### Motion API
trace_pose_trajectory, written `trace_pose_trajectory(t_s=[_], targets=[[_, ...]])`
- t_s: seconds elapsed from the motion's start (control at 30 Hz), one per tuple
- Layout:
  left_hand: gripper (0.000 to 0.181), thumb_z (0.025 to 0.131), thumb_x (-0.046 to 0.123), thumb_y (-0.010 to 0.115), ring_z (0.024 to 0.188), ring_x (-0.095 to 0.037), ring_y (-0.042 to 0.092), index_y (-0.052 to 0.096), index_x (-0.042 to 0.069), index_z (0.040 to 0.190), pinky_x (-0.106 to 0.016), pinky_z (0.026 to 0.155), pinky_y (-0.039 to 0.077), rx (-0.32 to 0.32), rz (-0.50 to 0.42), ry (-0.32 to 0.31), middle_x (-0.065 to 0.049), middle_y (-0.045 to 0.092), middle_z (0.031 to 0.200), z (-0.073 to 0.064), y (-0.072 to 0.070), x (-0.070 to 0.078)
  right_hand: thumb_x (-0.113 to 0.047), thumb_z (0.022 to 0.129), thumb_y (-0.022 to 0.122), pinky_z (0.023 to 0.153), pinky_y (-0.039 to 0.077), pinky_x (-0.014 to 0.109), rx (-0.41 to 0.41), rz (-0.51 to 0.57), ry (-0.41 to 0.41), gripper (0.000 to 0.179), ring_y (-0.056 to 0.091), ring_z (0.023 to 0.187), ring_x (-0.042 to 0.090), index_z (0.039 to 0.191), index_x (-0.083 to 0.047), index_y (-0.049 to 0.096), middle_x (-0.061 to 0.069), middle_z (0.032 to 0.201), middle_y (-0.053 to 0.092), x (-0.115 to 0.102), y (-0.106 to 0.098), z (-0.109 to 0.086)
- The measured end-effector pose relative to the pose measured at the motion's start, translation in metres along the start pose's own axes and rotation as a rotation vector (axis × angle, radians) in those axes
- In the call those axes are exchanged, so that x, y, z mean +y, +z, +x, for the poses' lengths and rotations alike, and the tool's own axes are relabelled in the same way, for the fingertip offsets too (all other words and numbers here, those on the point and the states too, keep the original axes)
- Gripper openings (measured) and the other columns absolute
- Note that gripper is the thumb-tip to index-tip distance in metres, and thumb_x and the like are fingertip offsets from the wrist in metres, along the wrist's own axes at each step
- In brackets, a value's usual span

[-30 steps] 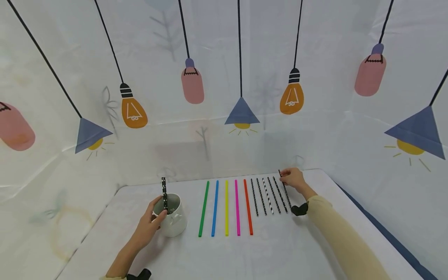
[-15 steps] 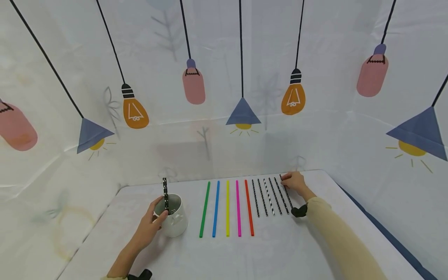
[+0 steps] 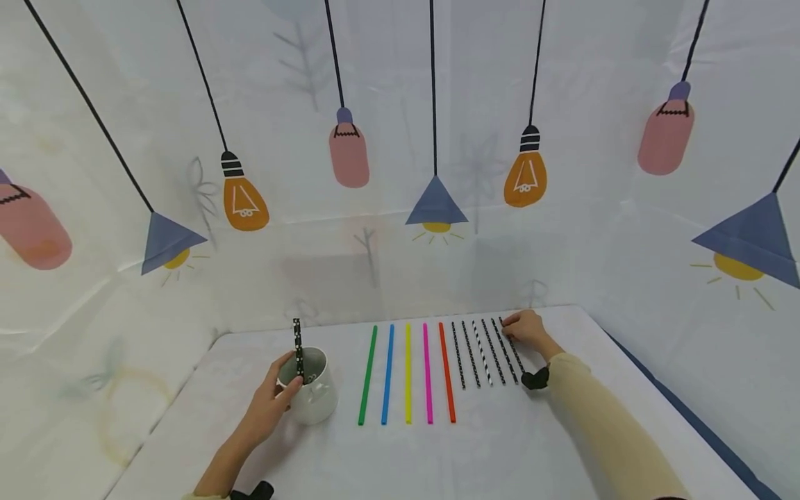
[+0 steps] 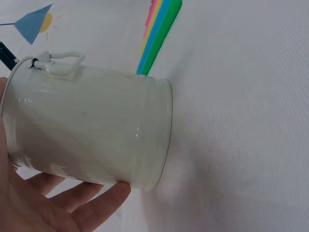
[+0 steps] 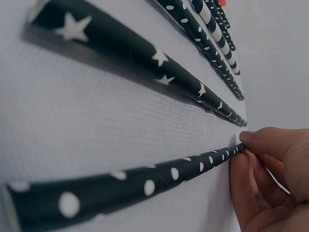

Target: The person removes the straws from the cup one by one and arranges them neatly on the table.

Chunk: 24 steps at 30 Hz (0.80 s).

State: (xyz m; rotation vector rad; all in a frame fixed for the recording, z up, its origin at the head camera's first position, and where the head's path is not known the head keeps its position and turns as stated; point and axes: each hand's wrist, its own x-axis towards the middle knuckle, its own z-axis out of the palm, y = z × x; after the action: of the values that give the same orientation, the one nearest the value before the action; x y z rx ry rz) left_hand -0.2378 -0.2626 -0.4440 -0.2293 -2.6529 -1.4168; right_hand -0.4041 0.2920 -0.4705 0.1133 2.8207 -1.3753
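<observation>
A white cup [image 3: 319,401] with small handles stands at the left of the table. My left hand [image 3: 264,408] grips its side, thumb at the rim and fingers around the wall [image 4: 91,116]. One or more black straws with white dots [image 3: 298,342] stand upright in the cup. At the far right of the row, my right hand [image 3: 528,328] pinches the far end of a black paper straw with white dots [image 5: 174,175]. That straw lies on the white cloth or just above it; I cannot tell which. Beside it lies a black straw with white stars [image 5: 120,43].
Left of the held straw, several black-and-white patterned straws [image 3: 482,354] lie side by side. Further left come green [image 3: 367,375], blue [image 3: 388,375], yellow [image 3: 408,375], pink [image 3: 428,375] and red [image 3: 446,375] sticks. The white table [image 3: 400,462] ends at a lamp-printed backdrop [image 3: 400,278].
My right hand has moved slightly down and nearer with the dotted straw, bringing its far end level with the row. The left hand stays on the cup.
</observation>
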Motion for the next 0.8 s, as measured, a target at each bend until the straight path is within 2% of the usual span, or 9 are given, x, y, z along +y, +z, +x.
trace_pose_trajectory(t_s=[0.1,0.27,0.57,0.6,0.63,0.8], targets=[[0.060,0.101,0.035,0.053,0.101,-0.032,0.058,0.025,0.020,0.151,-0.038,0.071,0.054,-0.003,-0.005,-0.001,-0.022,0.035,0.148,0.000,0.001,-0.001,-0.006,0.083,0.072,0.057,0.049,0.028,0.008,-0.019,0.004,0.026,0.059,0.064,0.015,0.105,0.008,0.069,0.012,0.086,0.069,0.001,0.000,-0.001],[0.059,0.101,0.038,0.052,0.109,-0.038,0.056,0.025,0.022,0.151,-0.043,0.075,0.055,0.000,-0.005,-0.004,-0.022,0.032,0.149,-0.001,0.002,-0.001,-0.006,0.083,0.072,0.058,0.050,0.028,0.009,-0.022,0.004,0.026,0.061,0.065,0.016,0.105,0.008,0.069,0.015,0.088,0.068,0.002,-0.001,-0.002],[0.060,0.101,0.038,0.051,0.104,-0.036,0.059,0.025,0.020,0.152,-0.043,0.074,0.055,0.010,0.012,0.007,-0.022,0.034,0.148,-0.003,0.002,-0.001,-0.006,0.080,0.073,0.057,0.051,0.027,0.012,-0.044,-0.015,0.027,0.061,0.065,0.014,0.103,0.008,0.070,0.012,0.084,0.069,0.005,-0.004,0.002],[0.061,0.101,0.037,0.052,0.103,-0.034,0.059,0.024,0.019,0.152,-0.042,0.074,0.055,0.007,0.009,0.009,-0.023,0.034,0.148,-0.003,0.001,0.000,-0.006,0.080,0.073,0.057,0.051,0.027,0.013,-0.047,-0.015,0.027,0.061,0.065,0.014,0.103,0.008,0.070,0.012,0.085,0.069,0.006,-0.004,0.003],[0.060,0.101,0.035,0.052,0.103,-0.034,0.059,0.025,0.018,0.152,-0.042,0.074,0.055,0.002,0.006,0.003,-0.023,0.034,0.148,-0.005,0.000,0.007,-0.006,0.080,0.073,0.057,0.051,0.027,0.014,-0.046,-0.013,0.027,0.061,0.066,0.015,0.103,0.008,0.070,0.012,0.086,0.070,0.006,-0.004,0.003],[0.060,0.101,0.034,0.052,0.104,-0.034,0.058,0.024,0.017,0.152,-0.043,0.075,0.055,-0.004,-0.002,-0.002,-0.024,0.033,0.149,-0.006,0.000,0.010,-0.007,0.081,0.073,0.058,0.049,0.028,0.011,-0.033,-0.003,0.027,0.059,0.066,0.016,0.104,0.008,0.070,0.011,0.084,0.069,0.010,-0.003,0.003]])
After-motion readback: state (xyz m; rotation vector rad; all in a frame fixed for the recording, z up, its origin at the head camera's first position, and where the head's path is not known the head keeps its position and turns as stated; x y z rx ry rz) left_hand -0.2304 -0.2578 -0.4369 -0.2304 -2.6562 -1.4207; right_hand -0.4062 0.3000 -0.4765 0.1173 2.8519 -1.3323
